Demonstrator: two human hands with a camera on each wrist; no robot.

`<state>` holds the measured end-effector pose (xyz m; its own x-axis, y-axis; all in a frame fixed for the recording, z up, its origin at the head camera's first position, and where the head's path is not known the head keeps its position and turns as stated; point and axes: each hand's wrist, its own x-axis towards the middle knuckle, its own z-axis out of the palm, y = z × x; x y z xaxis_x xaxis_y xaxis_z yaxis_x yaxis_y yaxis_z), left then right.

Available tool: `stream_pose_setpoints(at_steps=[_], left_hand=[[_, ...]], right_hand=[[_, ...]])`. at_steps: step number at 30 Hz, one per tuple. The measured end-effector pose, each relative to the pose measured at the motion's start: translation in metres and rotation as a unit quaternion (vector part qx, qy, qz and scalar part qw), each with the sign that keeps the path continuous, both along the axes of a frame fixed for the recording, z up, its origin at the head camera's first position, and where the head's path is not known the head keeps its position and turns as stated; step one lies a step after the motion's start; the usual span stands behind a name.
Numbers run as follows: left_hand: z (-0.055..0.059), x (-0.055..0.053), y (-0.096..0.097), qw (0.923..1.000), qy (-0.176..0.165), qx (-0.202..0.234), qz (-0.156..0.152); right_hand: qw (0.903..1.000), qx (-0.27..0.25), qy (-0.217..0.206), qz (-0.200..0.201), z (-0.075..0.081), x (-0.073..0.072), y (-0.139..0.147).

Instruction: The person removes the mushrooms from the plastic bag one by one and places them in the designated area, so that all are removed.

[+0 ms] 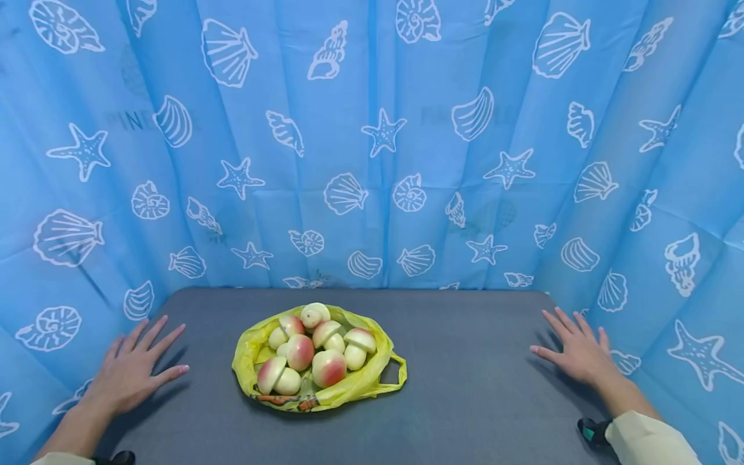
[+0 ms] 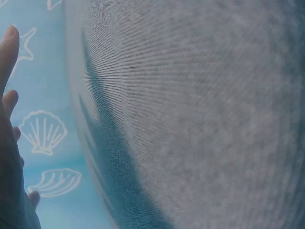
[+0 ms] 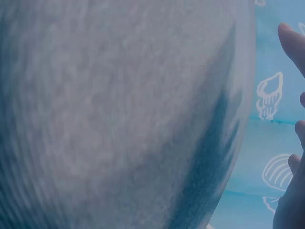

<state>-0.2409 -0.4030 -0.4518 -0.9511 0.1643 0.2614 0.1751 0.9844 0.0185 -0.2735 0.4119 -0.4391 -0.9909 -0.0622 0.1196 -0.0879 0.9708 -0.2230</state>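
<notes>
A yellow plastic bag [image 1: 247,352] lies spread on the grey table, left of the middle, its mouth wide. Several toy mushrooms [image 1: 300,352] with pink-and-cream caps and pale stems fill it. Over the table's left side, the left hand [image 1: 132,368] has its fingers spread and holds nothing; the bag is to its right, apart from it. Across the table, the right hand [image 1: 581,352] is also spread, far to the right of the bag, touching no object. Each wrist view catches only part of its hand along one edge, beside the tabletop.
The grey tabletop [image 1: 465,361] has rounded back corners. A blue curtain [image 1: 383,194] printed with white shells and starfish rises behind it and along both sides. One looped handle [image 1: 401,374] of the bag sticks out to the right.
</notes>
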Motion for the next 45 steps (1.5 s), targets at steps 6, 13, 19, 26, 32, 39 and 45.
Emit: stream_pose_setpoints(at_steps=[6,13,19,26,32,39,45], left_hand=[[0.006,0.0,0.006,0.9999,-0.007,0.015,-0.003],[0.009,-0.002,0.01,0.9993,0.016,0.028,-0.019],[0.01,-0.001,0.018,0.9972,0.044,0.06,-0.011],[0.014,0.0,0.031,0.9912,0.089,0.093,-0.032],[0.014,0.002,0.042,0.9851,0.117,0.113,-0.055],[0.014,-0.002,0.06,0.975,0.115,0.18,-0.061],[0.01,-0.009,0.078,0.9599,0.11,0.248,-0.071]], right_hand=[[0.9999,-0.01,0.009,0.009,0.003,0.002,-0.006],[0.998,-0.021,0.047,0.038,0.006,0.004,-0.026],[0.9945,-0.018,0.08,0.065,0.008,0.003,-0.044],[0.9873,-0.045,0.117,0.098,0.009,0.0,-0.062],[0.9795,-0.073,0.131,0.134,0.014,-0.001,-0.086],[0.9729,-0.099,0.136,0.159,0.018,-0.003,-0.117],[0.9675,-0.126,0.146,0.164,0.014,-0.007,-0.147]])
